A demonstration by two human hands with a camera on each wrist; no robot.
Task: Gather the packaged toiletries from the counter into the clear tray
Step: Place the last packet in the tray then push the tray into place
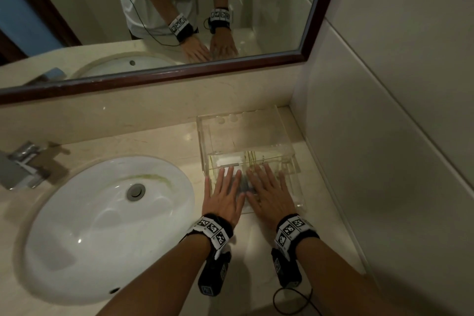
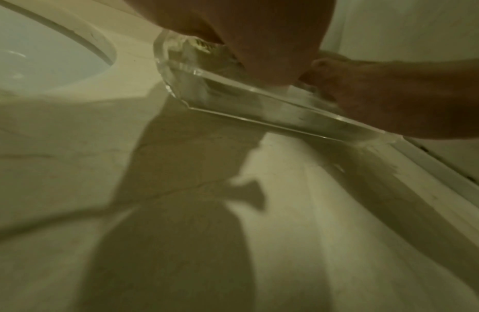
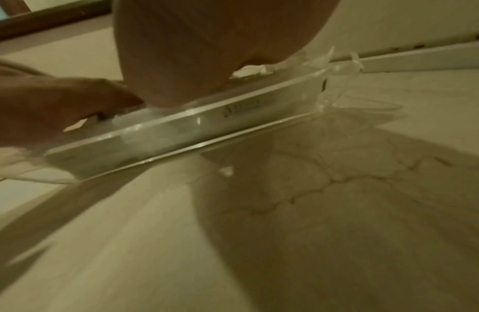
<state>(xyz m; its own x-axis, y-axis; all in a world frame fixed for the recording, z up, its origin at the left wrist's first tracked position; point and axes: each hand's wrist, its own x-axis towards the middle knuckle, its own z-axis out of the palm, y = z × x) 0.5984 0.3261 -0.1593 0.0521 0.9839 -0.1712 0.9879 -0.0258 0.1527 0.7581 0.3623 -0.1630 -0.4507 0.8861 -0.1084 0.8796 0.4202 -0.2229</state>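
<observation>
A clear tray [image 1: 298,188] sits on the counter's right end, in front of a taller clear stand [image 1: 238,131]. Packaged toiletries [image 1: 229,161] in white and clear wrappers lie in the tray. My left hand [image 1: 224,192] and right hand [image 1: 269,191] lie flat, side by side, palms down on the packets, fingers straight and spread. The left wrist view shows the tray's near wall [image 2: 273,116] with my palm over its rim. In the right wrist view, the tray wall [image 3: 206,130] and a white packet [image 3: 254,71] show under my palm. Most packets are hidden under the hands.
A white oval sink [image 1: 107,226] lies left of the tray, with a chrome faucet [image 1: 23,164] at the far left. A framed mirror [image 1: 179,20] runs behind the counter. A tiled wall [image 1: 384,110] closes the right side. Bare beige counter [image 1: 256,251] lies under my wrists.
</observation>
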